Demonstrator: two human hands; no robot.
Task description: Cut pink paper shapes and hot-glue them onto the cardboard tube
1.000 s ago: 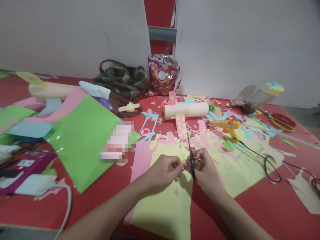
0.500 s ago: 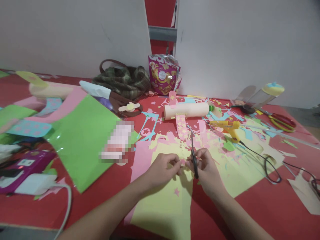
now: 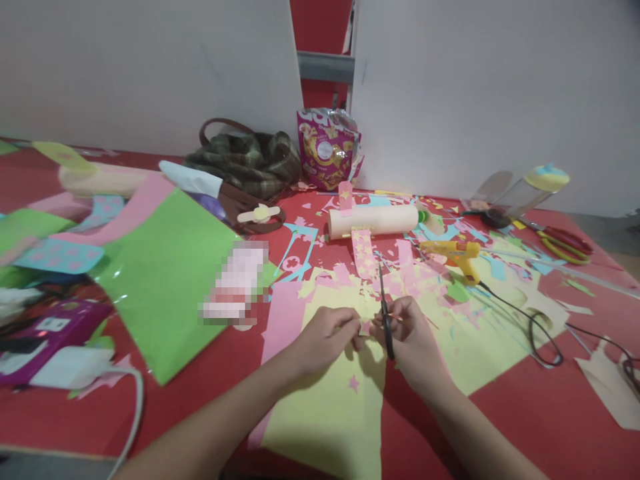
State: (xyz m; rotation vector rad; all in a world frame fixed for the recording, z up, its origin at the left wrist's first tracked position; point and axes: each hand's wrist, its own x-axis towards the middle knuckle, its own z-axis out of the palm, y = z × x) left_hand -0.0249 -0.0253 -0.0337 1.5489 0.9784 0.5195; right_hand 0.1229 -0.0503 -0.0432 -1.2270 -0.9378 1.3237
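Observation:
My right hand (image 3: 413,340) grips black scissors (image 3: 384,303) whose blades point away from me, up the table. My left hand (image 3: 327,337) pinches a small pink paper piece (image 3: 365,328) right beside the scissors; the two hands nearly touch. Both hover over a yellow paper sheet (image 3: 340,407) that lies on the red table (image 3: 525,413). A small pink star cutout (image 3: 354,383) lies on the yellow sheet under my hands. Beyond them lies a cream cardboard tube (image 3: 373,221) with a pink star-covered strip (image 3: 364,253) hanging from it.
A yellow glue gun (image 3: 457,253) with a black cord (image 3: 543,333) lies to the right. Red-handled scissors (image 3: 563,241) and a clear bottle (image 3: 525,193) sit far right. A green sheet (image 3: 165,280), plaid bag (image 3: 245,163), snack pouch (image 3: 327,147) and purple case (image 3: 45,337) fill the left and back.
The scissors' tip has swung slightly right and back again while my hands stayed nearly in place, working the small pink piece between them.

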